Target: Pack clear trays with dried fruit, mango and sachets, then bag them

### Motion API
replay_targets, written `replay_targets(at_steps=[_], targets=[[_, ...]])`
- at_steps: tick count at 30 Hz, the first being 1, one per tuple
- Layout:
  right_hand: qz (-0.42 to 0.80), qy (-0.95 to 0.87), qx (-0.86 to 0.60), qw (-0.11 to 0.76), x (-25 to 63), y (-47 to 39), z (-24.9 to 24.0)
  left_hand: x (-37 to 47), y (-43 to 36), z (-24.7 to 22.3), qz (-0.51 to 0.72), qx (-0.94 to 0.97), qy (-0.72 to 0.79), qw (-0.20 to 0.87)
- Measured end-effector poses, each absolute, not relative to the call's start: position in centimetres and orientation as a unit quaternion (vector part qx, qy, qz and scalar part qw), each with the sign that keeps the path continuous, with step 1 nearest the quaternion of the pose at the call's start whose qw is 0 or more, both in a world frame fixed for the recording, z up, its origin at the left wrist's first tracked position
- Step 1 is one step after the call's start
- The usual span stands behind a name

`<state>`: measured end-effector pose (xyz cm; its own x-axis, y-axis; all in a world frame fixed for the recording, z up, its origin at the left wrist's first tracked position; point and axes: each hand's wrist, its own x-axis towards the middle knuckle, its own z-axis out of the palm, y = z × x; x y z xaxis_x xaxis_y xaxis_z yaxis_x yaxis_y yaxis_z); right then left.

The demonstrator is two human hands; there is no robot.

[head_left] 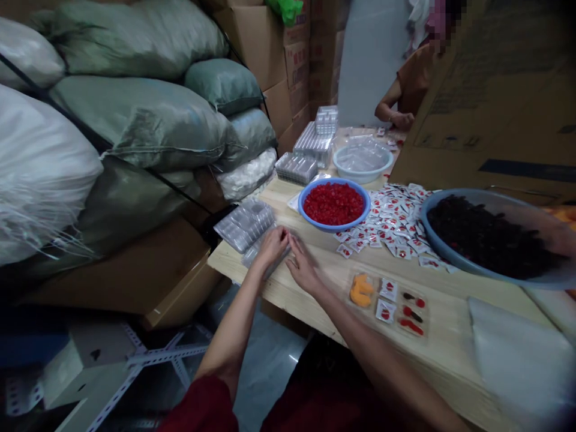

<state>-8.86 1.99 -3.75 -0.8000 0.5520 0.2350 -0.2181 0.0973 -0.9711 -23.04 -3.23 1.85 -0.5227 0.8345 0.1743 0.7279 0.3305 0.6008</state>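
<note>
The left hand (273, 246) curls near clear trays (245, 225) on the desk (333, 261), right hand (303, 267) loosely spread beside it; any pinch is unclear

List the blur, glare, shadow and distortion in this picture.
Head view: wide-angle stretching toward the edges; glare on the stacked clear plastic trays; deep shadow under the pale wooden table; blurred whitish sheet at lower right; bare left hand and right hand slightly soft.

Dimmish, cool indoor light, source unclear. Glare on clear plastic trays (246, 224); faint shadows on tabletop (288, 207). Lower left dark. Hands soft, slightly blurred; right-edge bowl (499, 237) stretched, smeary.
</note>
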Motion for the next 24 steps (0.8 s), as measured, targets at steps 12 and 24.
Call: replay_targets(at_steps=[12,24], targets=[[0.638,-0.692,-0.170,0.291,-8.7,2.0,-3.3,-23.7,-5.3,5.9,0.547,0.382,0.745,0.025],[0.819,-0.365,-0.244,0.370,-0.7,4.3,0.8,-10.7,-6.6,8.7,0.873,0.147,0.363,0.290]])
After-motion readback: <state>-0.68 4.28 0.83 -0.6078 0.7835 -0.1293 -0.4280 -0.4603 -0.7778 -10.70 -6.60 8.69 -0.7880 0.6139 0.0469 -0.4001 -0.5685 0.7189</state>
